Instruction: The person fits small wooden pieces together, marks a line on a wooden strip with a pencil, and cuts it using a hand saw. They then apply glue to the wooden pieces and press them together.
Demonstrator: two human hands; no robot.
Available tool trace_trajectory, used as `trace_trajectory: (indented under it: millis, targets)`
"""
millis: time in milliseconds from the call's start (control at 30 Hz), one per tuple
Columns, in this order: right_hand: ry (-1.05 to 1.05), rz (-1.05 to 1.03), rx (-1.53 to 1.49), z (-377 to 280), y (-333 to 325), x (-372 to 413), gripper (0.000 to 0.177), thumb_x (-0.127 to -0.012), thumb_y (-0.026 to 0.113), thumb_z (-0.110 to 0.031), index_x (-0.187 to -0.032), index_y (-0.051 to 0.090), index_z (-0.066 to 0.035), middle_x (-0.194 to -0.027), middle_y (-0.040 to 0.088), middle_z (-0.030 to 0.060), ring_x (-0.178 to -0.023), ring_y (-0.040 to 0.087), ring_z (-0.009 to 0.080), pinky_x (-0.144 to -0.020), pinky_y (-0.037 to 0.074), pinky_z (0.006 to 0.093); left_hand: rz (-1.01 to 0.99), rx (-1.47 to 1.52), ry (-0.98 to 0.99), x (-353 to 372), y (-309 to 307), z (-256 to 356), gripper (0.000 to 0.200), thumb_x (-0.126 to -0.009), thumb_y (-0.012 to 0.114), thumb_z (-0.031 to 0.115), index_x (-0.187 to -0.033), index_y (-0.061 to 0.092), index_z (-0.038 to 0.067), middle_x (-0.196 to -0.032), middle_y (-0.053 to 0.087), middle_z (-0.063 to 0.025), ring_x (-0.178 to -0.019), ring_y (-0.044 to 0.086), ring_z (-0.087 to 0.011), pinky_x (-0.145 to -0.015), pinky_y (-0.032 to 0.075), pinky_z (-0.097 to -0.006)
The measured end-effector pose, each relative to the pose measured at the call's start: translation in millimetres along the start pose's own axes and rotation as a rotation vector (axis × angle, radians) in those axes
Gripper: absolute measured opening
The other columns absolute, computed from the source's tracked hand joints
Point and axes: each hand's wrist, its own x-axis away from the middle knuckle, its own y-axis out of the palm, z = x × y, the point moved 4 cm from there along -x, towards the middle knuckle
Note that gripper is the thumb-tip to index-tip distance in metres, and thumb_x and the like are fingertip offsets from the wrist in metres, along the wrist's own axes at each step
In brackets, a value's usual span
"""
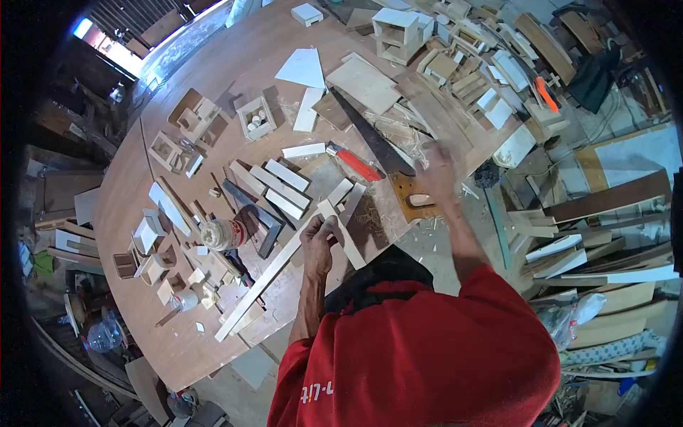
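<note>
The long wooden strip (pixel 267 281) lies on the round table (pixel 213 57), below and left of the hand saw (pixel 373 142). It runs diagonally, with its upper end toward the saw's wooden handle. Your left hand (pixel 319 243) is closed over that upper end, fingers wrapped around the strip and thumb on top. A shorter strip (pixel 352 245) slants away from the same spot, on the side nearer the saw; you cannot tell whether the two strips touch.

Your right hand (pixel 437 171) is raised just above the saw's handle, at the heel of the dark blade. It is motion-blurred, so neither how far it is open nor any contact with the saw can be read.

Reference items, all placed from the saw:
- Red-handled tool (pixel 353 164) — just left of the blade, roughly parallel to it.
- Sawdust patch (pixel 370 220) — just below and left of the handle.
- Row of short cut strips (pixel 281 186) — further left, side by side.
- Dark carpenter's square (pixel 256 217) — below those strips.
- Jar (pixel 222 233) — well left of the saw, beside the square.
</note>
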Motion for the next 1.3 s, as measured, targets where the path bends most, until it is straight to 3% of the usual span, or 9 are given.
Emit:
trace_trajectory:
  millis: [33, 133, 267, 433, 800, 833, 967, 1133, 1300]
  targets:
    - [-0.011, 0.087, 0.227, 4.7, -19.7, -5.6, 0.057, -0.073, 0.069, -0.024, -0.124, 0.048, -0.012, -0.135, 0.042, 0.0114, -0.122, 0.045, 0.0353, -0.096, 0.041, 0.0461, -0.026, 0.036, -0.003, -1.0, 3.5, -1.6, 0.017, -0.088, 0.064, 0.020, -0.098, 0.066, 0.006, -0.082, 0.063, -0.0013, -0.071, 0.058, -0.0108, -0.062, 0.051, -0.0292]
    - [0.045, 0.122, 0.385, 13.1, -29.6, -15.7, 0.058, -0.072, 0.069, -0.023, -0.125, 0.048, -0.012, -0.125, 0.048, 0.0119, -0.114, 0.050, 0.0369, -0.090, 0.045, 0.0463, -0.022, -0.010, -0.013, 2.1, 1.3, 11.1, 0.017, -0.089, 0.063, 0.020, -0.098, 0.066, 0.006, -0.082, 0.063, -0.0011, -0.071, 0.058, -0.0109, -0.062, 0.051, -0.0295]
    - [0.070, 0.058, 0.420, 67.9, -30.6, -38.3, 0.059, -0.073, 0.067, -0.019, -0.128, 0.046, -0.014, -0.120, 0.050, 0.0123, -0.107, 0.053, 0.0374, -0.085, 0.047, 0.0456, -0.051, -0.014, -0.012, -4.8, 23.4, -0.1, 0.016, -0.089, 0.063, 0.018, -0.098, 0.066, 0.006, -0.084, 0.063, -0.0011, -0.072, 0.059, -0.0112, -0.063, 0.052, -0.0292]
    - [-0.057, 0.144, 0.241, 73.7, -52.5, -52.5, 0.056, -0.074, 0.066, -0.013, -0.127, 0.048, -0.015, -0.120, 0.050, 0.0114, -0.103, 0.055, 0.0346, -0.085, 0.048, 0.0430, 0.008, -0.024, -0.037, 2.5, 43.1, -1.0, 0.009, -0.089, 0.061, 0.017, -0.086, 0.061, 0.009, -0.081, 0.060, -0.0004, -0.073, 0.058, -0.0123, -0.064, 0.051, -0.0319]
    - [-0.141, 0.146, 0.349, 87.2, -37.6, -58.6, 0.043, -0.077, 0.060, -0.005, -0.118, 0.060, -0.020, -0.126, 0.044, 0.0122, -0.112, 0.048, 0.0345, -0.090, 0.046, 0.0439, 0.028, 0.050, -0.049, -2.0, 53.9, -8.3, 0.010, -0.090, 0.059, 0.017, -0.082, 0.057, 0.010, -0.080, 0.059, 0.0005, -0.071, 0.057, -0.0114, -0.066, 0.050, -0.0310]
    - [-0.182, 0.167, 0.377, 86.4, -35.0, -57.9, 0.042, -0.077, 0.059, -0.004, -0.116, 0.061, -0.020, -0.127, 0.043, 0.0124, -0.112, 0.048, 0.0351, -0.091, 0.045, 0.0443, 0.033, 0.053, -0.039, -4.8, 49.9, -12.4, 0.009, -0.089, 0.061, 0.018, -0.089, 0.061, 0.009, -0.083, 0.061, 0.0001, -0.073, 0.058, -0.0117, -0.066, 0.051, -0.0307]
    - [-0.244, 0.120, 0.296, 79.7, -23.7, -62.4, 0.052, -0.073, 0.057, -0.002, -0.121, 0.059, -0.022, -0.128, 0.040, 0.0116, -0.115, 0.044, 0.0359, -0.089, 0.044, 0.0473, 0.039, 0.083, -0.022, -7.9, 45.2, -18.0, 0.013, -0.088, 0.062, 0.018, -0.094, 0.065, 0.008, -0.084, 0.063, -0.0003, -0.074, 0.059, -0.0119, -0.066, 0.051, -0.0304]
    - [-0.125, 0.082, 0.376, 62.2, -6.7, -73.1, 0.032, -0.078, 0.058, -0.008, -0.110, 0.062, -0.013, -0.129, 0.037, 0.0153, -0.124, 0.035, 0.0381, -0.095, 0.035, 0.0603, 0.062, 0.046, -0.047, -7.3, 51.9, -15.5, 0.009, -0.090, 0.059, 0.018, -0.090, 0.061, 0.009, -0.083, 0.061, -0.0005, -0.072, 0.059, -0.0118, -0.066, 0.050, -0.0297]
    - [-0.096, 0.104, 0.382, 65.6, 2.2, -83.0, 0.027, -0.079, 0.060, -0.014, -0.105, 0.060, -0.008, -0.124, 0.043, 0.0165, -0.120, 0.039, 0.0357, -0.092, 0.039, 0.0548, 0.058, 0.097, -0.021, -10.1, 51.6, -12.8, 0.010, -0.091, 0.058, 0.017, -0.095, 0.062, 0.009, -0.083, 0.062, 0.0004, -0.073, 0.059, -0.0115, -0.067, 0.051, -0.0292]
